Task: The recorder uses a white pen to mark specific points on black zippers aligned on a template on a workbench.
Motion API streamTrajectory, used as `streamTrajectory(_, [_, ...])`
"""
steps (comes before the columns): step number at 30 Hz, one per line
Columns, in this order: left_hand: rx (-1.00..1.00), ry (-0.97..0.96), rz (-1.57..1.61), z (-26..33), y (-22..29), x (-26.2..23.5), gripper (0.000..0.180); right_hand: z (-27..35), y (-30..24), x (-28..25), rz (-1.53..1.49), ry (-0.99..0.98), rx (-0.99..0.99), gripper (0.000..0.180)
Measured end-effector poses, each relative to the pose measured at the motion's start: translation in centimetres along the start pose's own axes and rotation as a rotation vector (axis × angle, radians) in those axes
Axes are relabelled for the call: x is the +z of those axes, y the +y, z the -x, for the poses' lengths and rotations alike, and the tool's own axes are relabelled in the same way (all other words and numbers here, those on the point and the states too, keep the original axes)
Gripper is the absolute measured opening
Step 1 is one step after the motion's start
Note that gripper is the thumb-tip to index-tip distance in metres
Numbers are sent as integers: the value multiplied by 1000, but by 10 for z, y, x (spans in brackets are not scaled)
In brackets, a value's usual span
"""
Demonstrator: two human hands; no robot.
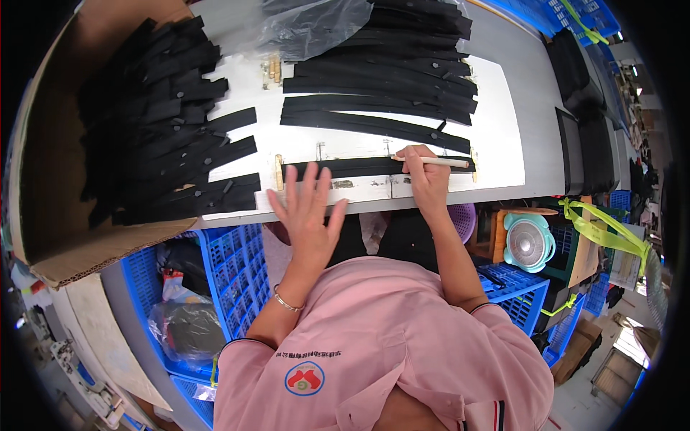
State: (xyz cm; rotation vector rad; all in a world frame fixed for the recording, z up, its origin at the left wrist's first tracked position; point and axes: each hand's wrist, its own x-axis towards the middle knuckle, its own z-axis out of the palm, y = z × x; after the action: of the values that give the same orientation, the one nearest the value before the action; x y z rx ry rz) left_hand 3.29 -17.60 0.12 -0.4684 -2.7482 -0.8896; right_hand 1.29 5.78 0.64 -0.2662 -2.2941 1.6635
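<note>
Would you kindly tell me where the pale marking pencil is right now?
In the head view, the pale pencil is in the right hand, right of centre, its tip on the black strip at the near edge of the white board.

Right hand (425, 179) covers a stretch of the black strip (359, 167) at the worktop's (517, 108) near edge; its fingertips are curled out of sight around the pale stick (440, 162). Left hand (307, 212) overlaps the near edge; contact with the strip cannot be told. Clear plastic bag (316, 25) at the far edge veils what lies under it. Stack of black strips (402, 43) runs out past the top border. Small marks on the white board (496, 122): too small to tell.
</note>
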Motion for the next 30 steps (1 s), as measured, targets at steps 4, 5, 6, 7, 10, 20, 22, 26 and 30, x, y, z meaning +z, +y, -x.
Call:
streamTrajectory(4, [127,-60,111,-6,30,16,62,0,2,3,-16,25,-10,24])
streamTrajectory(5, [152,-89,164,-9,36,20,61,0,1,3,-12,8,2,24])
streamTrajectory(6, [159,-95,173,-12,41,22,58,0,-1,2,-8,-9,15,24])
streamTrajectory(7, [162,-97,174,-13,43,25,58,0,-1,1,-8,-5,16,24])
streamTrajectory(10, [141,-134,166,-12,43,33,55,0,-1,2,1,-21,29,24])
streamTrajectory(20, [153,-118,119,-13,42,37,49,2,5,-3,7,-40,-75,25])
streamTrajectory(22, [161,-110,113,-13,42,37,49,2,7,-4,16,-69,-133,25])
streamTrajectory(26, [146,-119,103,-13,42,37,48,0,8,-4,62,-79,-168,26])
streamTrajectory(30, [152,-127,91,-13,43,39,49,-1,8,-7,86,-112,-202,26])
